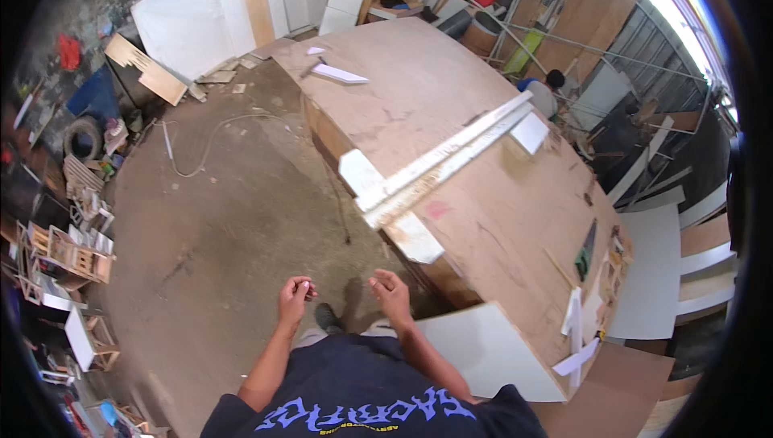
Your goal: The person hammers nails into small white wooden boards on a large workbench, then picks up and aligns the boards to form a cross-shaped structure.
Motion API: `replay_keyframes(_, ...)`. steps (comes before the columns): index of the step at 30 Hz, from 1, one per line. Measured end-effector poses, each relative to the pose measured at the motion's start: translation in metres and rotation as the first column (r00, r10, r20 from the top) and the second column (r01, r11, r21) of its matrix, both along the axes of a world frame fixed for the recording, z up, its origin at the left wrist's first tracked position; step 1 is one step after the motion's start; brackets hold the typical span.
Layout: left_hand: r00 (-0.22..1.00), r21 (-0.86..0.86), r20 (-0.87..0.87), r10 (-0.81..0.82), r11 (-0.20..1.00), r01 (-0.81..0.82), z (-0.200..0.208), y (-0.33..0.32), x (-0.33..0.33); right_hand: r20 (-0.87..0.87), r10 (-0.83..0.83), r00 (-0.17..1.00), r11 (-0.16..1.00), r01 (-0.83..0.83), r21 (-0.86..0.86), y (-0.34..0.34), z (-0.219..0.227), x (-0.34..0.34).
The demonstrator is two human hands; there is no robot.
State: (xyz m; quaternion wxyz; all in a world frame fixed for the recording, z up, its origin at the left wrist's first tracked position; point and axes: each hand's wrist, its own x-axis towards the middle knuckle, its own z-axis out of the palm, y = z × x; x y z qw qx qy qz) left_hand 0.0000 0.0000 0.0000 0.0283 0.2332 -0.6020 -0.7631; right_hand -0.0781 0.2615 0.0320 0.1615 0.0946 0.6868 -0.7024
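Note:
My left hand [295, 301] is held in front of my body over the floor, its fingers curled together. Whatever may be between those fingertips is too small to make out. To its right, my right hand [392, 297] has its fingers loosely bent and apart, with nothing in it. Nearest to that hand is the edge of a large wooden worktable [475, 221]. Two long white strips [451, 152] lie side by side across the tabletop. Their near ends rest by a shorter white board with angled ends [415, 238] at the table's edge.
A white panel [483, 349] is beside the table at my right. A handsaw with a green handle [586, 253] and white offcuts [576, 349] lie on the tabletop. A cable [205, 144] runs over the floor. Beyond the table a person [543, 93] bends down. Wooden frames [76, 253] crowd the left.

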Motion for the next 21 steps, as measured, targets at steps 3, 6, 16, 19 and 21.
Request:
replay_keyframes(3,0.988,-0.025,-0.037,0.152,0.988,-0.153,0.016,-0.059,-0.034,-0.017,0.031,0.999,0.995,-0.032,-0.090,-0.068,0.019,-0.048)
replay_keyframes(6,0.938,-0.019,-0.107,0.329,0.943,-0.333,0.020,-0.100,-0.077,0.025,0.053,0.998,0.997,-0.051,-0.064,-0.124,0.017,-0.107)
replay_keyframes(16,0.977,0.144,0.008,0.212,0.967,-0.211,0.005,-0.245,-0.280,0.153,-0.043,0.987,0.991,0.061,-0.116,-0.275,-0.042,-0.364)
replay_keyframes(19,0.980,0.104,0.067,0.189,0.975,-0.195,0.010,-0.305,-0.355,0.078,-0.013,0.997,0.994,0.022,-0.109,-0.325,-0.058,-0.437)
replay_keyframes(21,0.989,0.094,0.057,0.134,0.986,-0.139,0.009,-0.340,-0.400,0.000,0.022,1.000,0.994,-0.022,-0.104,-0.353,-0.075,-0.482)
